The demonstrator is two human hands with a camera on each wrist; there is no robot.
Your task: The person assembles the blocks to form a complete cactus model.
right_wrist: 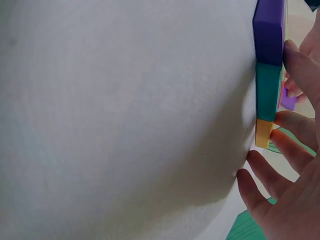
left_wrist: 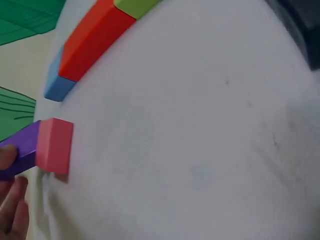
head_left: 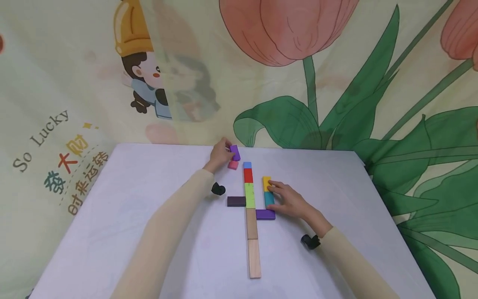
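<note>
Near the table's back edge my left hand (head_left: 221,154) pinches a light purple block (head_left: 235,152), thumb on top and fingers below. A pink block (left_wrist: 56,146) meets the near end of that purple block. My right hand (head_left: 289,200) lies with loosely spread fingers beside a yellow block (head_left: 267,183) and a teal block (head_left: 269,199) set end to end. In the right wrist view its thumb is by the dark purple block (right_wrist: 268,32), and a fingertip touches near the teal-yellow joint. The dark purple block lies crosswise at the teal one's near end.
A central column runs from a blue block (head_left: 247,165) through red (head_left: 248,175) and green (head_left: 249,195) to two wooden blocks (head_left: 252,224). A black block (head_left: 236,201) juts left from the green part. A patterned cloth (head_left: 194,83) hangs behind the white table (head_left: 149,166).
</note>
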